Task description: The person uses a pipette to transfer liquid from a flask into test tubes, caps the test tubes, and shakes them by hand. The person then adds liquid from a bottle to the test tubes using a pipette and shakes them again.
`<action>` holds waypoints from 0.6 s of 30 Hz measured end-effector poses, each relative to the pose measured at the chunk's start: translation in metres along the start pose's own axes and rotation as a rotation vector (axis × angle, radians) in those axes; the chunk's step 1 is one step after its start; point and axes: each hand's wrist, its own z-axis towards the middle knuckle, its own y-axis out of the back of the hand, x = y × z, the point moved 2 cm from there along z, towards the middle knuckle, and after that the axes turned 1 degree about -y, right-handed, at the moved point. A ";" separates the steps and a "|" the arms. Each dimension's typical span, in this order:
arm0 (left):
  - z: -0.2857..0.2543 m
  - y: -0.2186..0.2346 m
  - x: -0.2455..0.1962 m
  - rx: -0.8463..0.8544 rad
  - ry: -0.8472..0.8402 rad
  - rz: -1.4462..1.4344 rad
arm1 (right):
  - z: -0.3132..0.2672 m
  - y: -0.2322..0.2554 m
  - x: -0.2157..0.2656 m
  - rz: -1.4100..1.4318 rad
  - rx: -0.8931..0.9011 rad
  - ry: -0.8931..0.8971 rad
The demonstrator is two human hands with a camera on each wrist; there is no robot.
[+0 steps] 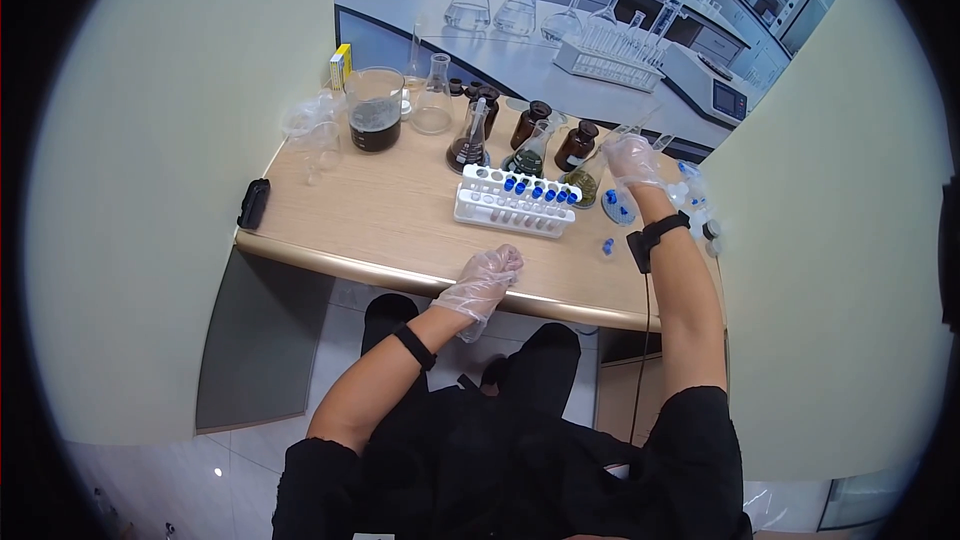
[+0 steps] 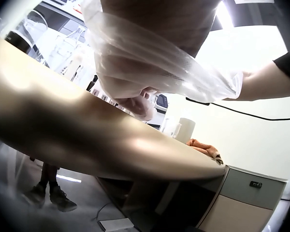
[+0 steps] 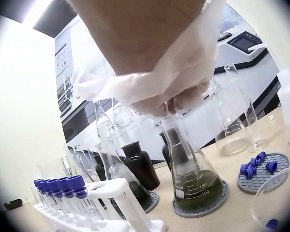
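Note:
My gloved right hand [image 1: 632, 160] is over a conical flask [image 3: 195, 188] of dark green liquid, standing on a grey round mat [image 3: 203, 209]. Its fingers are curled at the flask's mouth around the top of a clear dropper [image 3: 187, 162], the stem showing faintly inside the glass; the upper end is hidden by the hand. To the left stands a white test-tube rack [image 1: 515, 215] with several blue-capped tubes [image 3: 75, 186]. My gloved left hand [image 1: 487, 277] rests at the table's front edge, fingers loosely curled, holding nothing.
Two more flasks, one a dark-liquid flask [image 1: 467, 152], stand behind the rack near brown bottles [image 1: 577, 147]. Further left are a beaker [image 1: 375, 125] of dark liquid and an empty flask [image 1: 433, 105]. Blue caps [image 3: 253, 164] lie on another mat [image 3: 275, 181] at right.

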 end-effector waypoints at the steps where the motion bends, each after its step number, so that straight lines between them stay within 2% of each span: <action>1: 0.000 -0.001 0.003 0.000 -0.005 -0.001 | 0.008 -0.011 -0.006 -0.049 -0.020 0.067; 3: -0.003 -0.001 -0.007 -0.015 0.006 -0.067 | 0.020 -0.029 -0.016 -0.100 -0.038 0.137; 5: -0.004 0.000 -0.007 -0.033 0.019 -0.134 | 0.022 -0.034 -0.017 0.027 -0.138 0.121; 8: -0.001 0.001 -0.006 -0.001 -0.004 -0.105 | 0.017 -0.028 -0.016 0.153 -0.126 0.047; 14: -0.001 0.002 -0.006 0.005 0.006 -0.062 | 0.019 -0.026 -0.018 0.048 -0.086 -0.036; 18: -0.001 0.003 -0.004 0.013 -0.049 -0.005 | 0.020 -0.027 -0.022 0.031 -0.073 -0.056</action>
